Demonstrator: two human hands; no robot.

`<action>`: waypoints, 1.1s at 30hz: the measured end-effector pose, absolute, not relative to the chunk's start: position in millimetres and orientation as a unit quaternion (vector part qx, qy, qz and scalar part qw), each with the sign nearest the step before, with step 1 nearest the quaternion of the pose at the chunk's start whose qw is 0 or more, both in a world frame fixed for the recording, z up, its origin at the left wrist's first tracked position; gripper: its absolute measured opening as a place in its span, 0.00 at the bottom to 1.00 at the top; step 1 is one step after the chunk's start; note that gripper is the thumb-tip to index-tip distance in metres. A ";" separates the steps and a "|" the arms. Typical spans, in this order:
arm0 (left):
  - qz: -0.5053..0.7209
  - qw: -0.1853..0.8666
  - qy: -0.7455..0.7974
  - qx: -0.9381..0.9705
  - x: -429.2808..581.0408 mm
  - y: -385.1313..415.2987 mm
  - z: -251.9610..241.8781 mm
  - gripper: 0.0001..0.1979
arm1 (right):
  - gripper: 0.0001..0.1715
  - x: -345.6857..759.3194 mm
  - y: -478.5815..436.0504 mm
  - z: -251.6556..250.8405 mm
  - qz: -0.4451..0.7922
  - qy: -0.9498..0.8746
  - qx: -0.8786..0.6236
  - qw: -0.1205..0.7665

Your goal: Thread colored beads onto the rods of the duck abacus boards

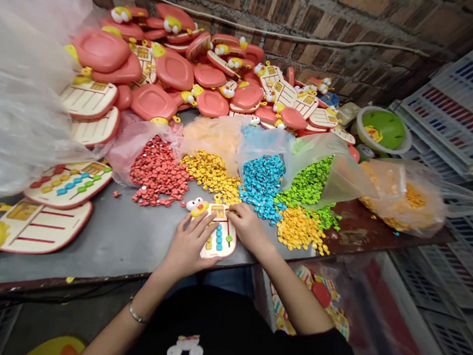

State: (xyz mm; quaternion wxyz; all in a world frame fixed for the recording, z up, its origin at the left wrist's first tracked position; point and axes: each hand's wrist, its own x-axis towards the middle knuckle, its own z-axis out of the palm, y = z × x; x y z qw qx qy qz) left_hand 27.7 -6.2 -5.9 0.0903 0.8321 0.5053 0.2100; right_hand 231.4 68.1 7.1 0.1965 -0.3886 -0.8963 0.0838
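Observation:
A small red-rimmed toy abacus board (220,236) with a yellow chick head lies on the grey table (124,234) in front of me. My left hand (189,245) rests on its left side with fingers spread flat, holding it down. My right hand (248,228) lies at its upper right edge, fingers curled toward the board; whether a bead sits in them is hidden. Just beyond lie piles of small beads: red (158,172), yellow (214,174), blue (264,181), green (308,186) and more yellow (298,230).
A heap of red toy boards (196,74) fills the back against a brick wall. Two boards lie at left, one beaded (68,184), one bare (37,227). A clear plastic sheet (18,70) hangs at left. A bag of orange beads (400,200) and white crates (461,109) stand right.

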 end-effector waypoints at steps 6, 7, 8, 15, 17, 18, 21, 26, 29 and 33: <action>0.209 0.092 0.506 0.832 27.1 -6.3 -6.5 0.33 | 0.07 243.8 69.0 27.6 0.261 -0.839 -0.370 0.303; 0.208 0.093 0.507 0.831 27.1 -6.3 -6.4 0.33 | 0.06 242.3 72.7 25.7 0.261 -0.817 -0.394 0.329; 0.207 0.095 0.507 0.831 27.2 -6.3 -6.2 0.33 | 0.05 239.5 76.9 22.2 0.255 -0.802 -0.412 0.350; 0.206 0.091 0.515 0.827 29.1 -6.1 -4.4 0.33 | 0.07 221.3 86.1 -1.9 0.206 -0.832 -0.406 0.316; 0.206 0.090 0.514 0.828 29.3 -5.8 -4.3 0.33 | 0.05 226.6 80.0 2.2 0.171 -0.858 -0.393 0.284; 0.206 0.090 0.514 0.828 29.3 -5.7 -4.4 0.33 | 0.05 230.8 76.8 4.9 0.172 -0.866 -0.381 0.274; 0.205 0.095 0.513 0.828 28.8 -5.4 -5.0 0.33 | 0.06 244.5 71.2 7.3 0.200 -0.847 -0.392 0.297; 0.208 0.097 0.513 0.827 28.2 -5.3 -5.0 0.32 | 0.10 251.9 75.0 -9.2 0.145 -0.815 -0.486 0.280; 0.205 0.095 0.513 0.828 28.6 -5.4 -4.4 0.32 | 0.11 245.2 78.0 -11.3 0.157 -0.820 -0.481 0.270; 0.204 0.095 0.513 0.828 28.6 -5.5 -4.7 0.33 | 0.11 232.0 81.5 -1.0 0.212 -0.795 -0.450 0.346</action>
